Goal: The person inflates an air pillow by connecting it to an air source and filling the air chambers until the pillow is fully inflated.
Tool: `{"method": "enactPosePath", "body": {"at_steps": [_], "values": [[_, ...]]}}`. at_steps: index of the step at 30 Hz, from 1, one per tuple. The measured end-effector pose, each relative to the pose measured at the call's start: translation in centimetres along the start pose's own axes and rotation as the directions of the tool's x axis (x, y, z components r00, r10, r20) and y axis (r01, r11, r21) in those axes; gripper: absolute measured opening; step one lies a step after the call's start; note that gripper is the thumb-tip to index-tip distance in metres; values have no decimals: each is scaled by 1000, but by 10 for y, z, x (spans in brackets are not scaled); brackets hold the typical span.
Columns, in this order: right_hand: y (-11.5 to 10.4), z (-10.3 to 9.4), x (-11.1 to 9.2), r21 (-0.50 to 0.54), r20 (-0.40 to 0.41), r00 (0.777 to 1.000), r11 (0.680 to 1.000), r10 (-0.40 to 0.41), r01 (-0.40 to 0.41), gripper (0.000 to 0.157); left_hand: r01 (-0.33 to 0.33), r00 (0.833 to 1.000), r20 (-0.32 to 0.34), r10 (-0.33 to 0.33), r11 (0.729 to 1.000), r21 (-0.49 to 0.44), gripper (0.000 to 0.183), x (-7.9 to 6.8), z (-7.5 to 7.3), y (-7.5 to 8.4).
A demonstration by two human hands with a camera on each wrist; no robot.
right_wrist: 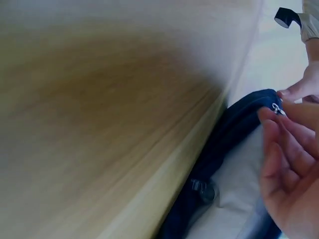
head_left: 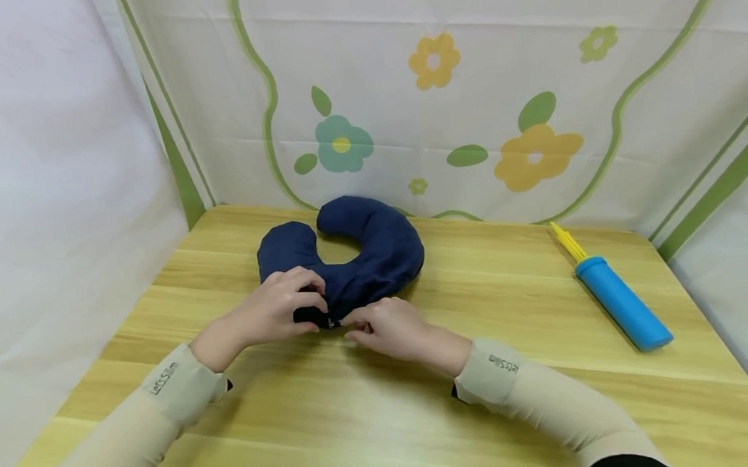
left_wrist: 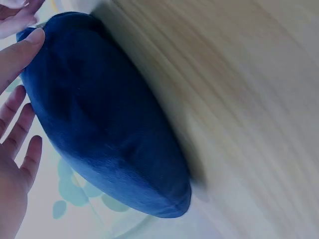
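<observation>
A navy-blue U-shaped neck pillow (head_left: 387, 243) lies on the table with its opening toward the back. My left hand (head_left: 282, 303) grips its near edge, thumb below and fingers above; in the left wrist view the thumb (left_wrist: 30, 47) presses at the seam. Just to the right, my right hand (head_left: 392, 325) pinches a small metal zipper pull (right_wrist: 277, 109) at that edge. The right wrist view shows the cover gaping along the zipper, with a whitish inner lining (right_wrist: 237, 194) and a dark round valve-like piece (right_wrist: 205, 191) inside.
On the right of the wooden table (head_left: 521, 424) lies a blue hand pump (head_left: 625, 304) with a yellow nozzle (head_left: 567, 241) pointing toward the back. A white curtain (head_left: 378, 83) with printed flowers hangs behind the table, and white cloth (head_left: 50, 196) covers the left side.
</observation>
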State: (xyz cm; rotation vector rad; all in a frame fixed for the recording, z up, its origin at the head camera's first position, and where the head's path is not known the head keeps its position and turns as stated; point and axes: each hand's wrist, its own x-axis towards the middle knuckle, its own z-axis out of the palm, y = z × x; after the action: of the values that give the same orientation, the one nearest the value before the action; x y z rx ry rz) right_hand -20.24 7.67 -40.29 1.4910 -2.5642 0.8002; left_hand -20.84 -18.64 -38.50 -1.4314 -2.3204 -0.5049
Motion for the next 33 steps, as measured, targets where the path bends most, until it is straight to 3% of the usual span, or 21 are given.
{"method": "enactPosePath", "body": {"at_steps": [3,6,12,14,17,21,26,29,33], "values": [[-3,4,6,-128,-103,989,987,-108,95,19,10,1000,3,-10,1000,9,39,-3,-1,0],[-4,5,12,-281,-153,963,944,-222,173,20,16,1000,14,-17,1000,17,38,-3,2,0],[-5,11,22,-551,-115,927,799,-358,240,10,35,999,-2,-35,999,22,30,-5,6,1],[-4,13,23,-590,-96,923,768,-374,250,10,32,999,-9,-32,999,19,27,-6,7,1],[-3,16,24,-614,-78,921,746,-382,257,14,33,999,-12,-33,999,22,26,-7,8,1],[-2,18,24,-602,-84,921,756,-380,257,19,62,998,11,-62,997,53,28,-8,8,3],[-1,17,22,-574,-118,908,774,-402,268,18,89,994,54,-98,983,161,35,-6,8,8],[-2,16,20,-527,-130,913,807,-387,267,16,73,995,49,-85,974,213,33,-3,9,12],[-4,14,19,-447,-136,941,866,-311,221,18,37,999,16,-43,969,244,29,0,15,14]]}}
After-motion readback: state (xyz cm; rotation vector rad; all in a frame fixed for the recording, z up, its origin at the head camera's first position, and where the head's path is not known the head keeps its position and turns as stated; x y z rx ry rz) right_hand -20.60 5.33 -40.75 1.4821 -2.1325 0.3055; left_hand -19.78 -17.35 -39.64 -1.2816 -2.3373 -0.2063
